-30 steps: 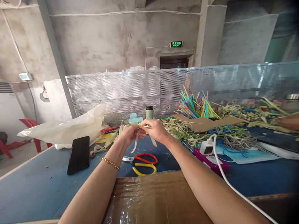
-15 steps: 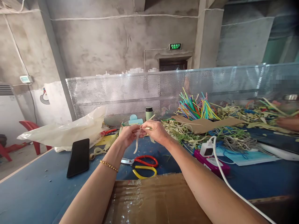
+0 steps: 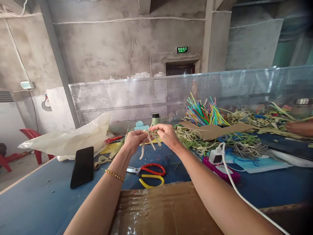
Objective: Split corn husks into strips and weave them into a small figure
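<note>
A narrow pale strip [image 3: 143,149] hangs in two tails below my left hand [image 3: 134,142], whose thumb and fingers are pinched around it. My right hand [image 3: 167,135] is just to the right, close to the strip, its index finger stretched toward the left fingertips and its other fingers partly curled. Nothing shows clearly in its grasp. Below both hands, scissors [image 3: 153,169] with one red and one yellow handle lie spread on the blue table [image 3: 102,199].
A cardboard box [image 3: 166,209] is nearest me. A black phone [image 3: 82,167] and plastic bag [image 3: 70,138] lie left. Right are a purple power strip [image 3: 231,176], white cable, face mask [image 3: 261,164], fibre strips [image 3: 202,143] and colourful stems [image 3: 205,112]. Another person's hand [image 3: 299,129] is far right.
My right hand's fingers have come away from the strip and straightened. A second tail of the strip now droops from my left hand, which stays pinched.
</note>
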